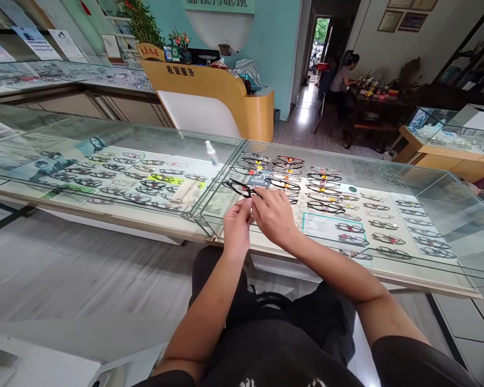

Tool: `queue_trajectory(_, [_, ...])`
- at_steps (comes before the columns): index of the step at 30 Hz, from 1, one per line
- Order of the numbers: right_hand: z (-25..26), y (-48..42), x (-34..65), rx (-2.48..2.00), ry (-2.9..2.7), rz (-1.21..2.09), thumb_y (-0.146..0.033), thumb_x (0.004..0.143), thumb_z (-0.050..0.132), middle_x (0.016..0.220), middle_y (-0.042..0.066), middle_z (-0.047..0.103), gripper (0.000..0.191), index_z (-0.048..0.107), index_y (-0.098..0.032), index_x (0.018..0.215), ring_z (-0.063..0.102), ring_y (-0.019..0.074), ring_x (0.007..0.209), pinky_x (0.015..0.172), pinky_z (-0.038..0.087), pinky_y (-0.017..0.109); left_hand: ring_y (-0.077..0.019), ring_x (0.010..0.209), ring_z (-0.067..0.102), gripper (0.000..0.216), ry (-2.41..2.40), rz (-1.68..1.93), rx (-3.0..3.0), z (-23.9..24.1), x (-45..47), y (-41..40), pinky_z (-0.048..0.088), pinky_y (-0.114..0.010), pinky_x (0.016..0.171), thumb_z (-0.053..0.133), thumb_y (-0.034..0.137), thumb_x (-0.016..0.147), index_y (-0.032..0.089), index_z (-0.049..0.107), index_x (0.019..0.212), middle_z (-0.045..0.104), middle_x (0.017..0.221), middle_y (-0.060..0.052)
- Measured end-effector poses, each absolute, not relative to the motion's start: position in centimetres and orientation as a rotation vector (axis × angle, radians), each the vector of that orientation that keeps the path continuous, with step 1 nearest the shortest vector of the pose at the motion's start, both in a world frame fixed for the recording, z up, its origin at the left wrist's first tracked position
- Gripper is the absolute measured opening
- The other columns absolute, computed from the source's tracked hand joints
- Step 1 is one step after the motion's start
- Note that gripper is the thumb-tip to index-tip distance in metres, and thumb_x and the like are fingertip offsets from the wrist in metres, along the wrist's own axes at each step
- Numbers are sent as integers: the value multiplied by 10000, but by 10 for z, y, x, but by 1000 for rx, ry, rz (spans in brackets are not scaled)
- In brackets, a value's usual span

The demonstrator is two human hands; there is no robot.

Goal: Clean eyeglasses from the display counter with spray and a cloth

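A pair of black-framed glasses (237, 187) is held just above the glass top of the display counter (391, 258). My left hand (237, 226) pinches the frame from below, fingers closed near the lens rim. My right hand (275, 215) is closed on the right side of the same glasses, fingers curled over the temple. Both hands meet at the seam between two glass cases. Under the glass lie several rows of eyeglass frames (322, 191).
A small white spray bottle (212, 153) stands on the counter beyond my hands. A yellow reception desk (210, 91) is behind it. A seated person (344, 80) works at a dark table at the far right. Another glass case (452, 134) stands right.
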State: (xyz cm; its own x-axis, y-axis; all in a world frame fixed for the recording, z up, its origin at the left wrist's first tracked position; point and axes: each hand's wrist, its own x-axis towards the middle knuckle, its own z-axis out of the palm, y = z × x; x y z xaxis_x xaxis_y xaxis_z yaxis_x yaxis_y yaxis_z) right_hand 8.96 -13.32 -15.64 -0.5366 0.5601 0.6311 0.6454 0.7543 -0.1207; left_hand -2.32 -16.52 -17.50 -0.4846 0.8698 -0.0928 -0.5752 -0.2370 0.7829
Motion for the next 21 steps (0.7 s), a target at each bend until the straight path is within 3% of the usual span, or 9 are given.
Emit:
queue_trajectory(3, [-156,-129,88,-785,-2289,-139,-311,1122,548,1466,188,740,268,749,-174,1234,712,309,1179,999,526,452,-58,610,515,529,1034,1906,472,-179,-34,-157,415,-190,577,1068,460,543,152,762,845,652,732,22])
queue_trajectory(6, [-152,-104,97,-668,-2203,-74,-352,1106,544,1367,176,754,242,734,-210,1152,695,294,1165,938,559,411,-51,579,423,460,1141,1960,600,-174,-56,-144,354,-206,558,1029,443,597,166,771,857,600,711,39])
queue_trajectory(8, [-148,-75,111,-732,-2112,-52,-338,1091,530,1089,140,756,223,689,-229,980,674,266,982,765,512,370,-62,577,377,389,1242,1998,779,-161,-77,-130,316,-229,554,975,447,670,172,783,868,572,703,38])
queue_trajectory(11, [-147,-30,137,-930,-1990,6,-383,1082,487,680,39,527,458,437,-252,647,460,188,653,622,329,358,-94,581,358,303,1480,1930,1202,-131,-116,-103,260,-263,562,867,441,778,179,814,921,507,651,41])
queue_trajectory(14, [-152,-6,157,-1130,-1857,213,-512,1069,504,550,-35,204,618,223,-253,584,191,140,574,599,190,373,-120,592,399,264,1722,1558,1724,-100,-151,-67,304,-282,613,798,416,836,183,819,958,483,624,42])
queue_trajectory(17, [-157,-1,166,-1115,-1692,395,-614,1050,510,606,-40,159,647,185,-250,625,164,128,609,615,167,362,-156,624,485,241,1871,948,2163,-83,-170,-31,316,-300,645,729,406,890,207,828,986,528,626,23])
queue_trajectory(21, [-159,7,176,-1087,-1587,499,-688,1019,531,639,-38,159,674,182,-254,640,175,124,628,625,168,350,-212,734,637,247,1980,117,2363,-84,-169,5,360,-308,670,704,374,899,253,865,1042,745,796,-30])
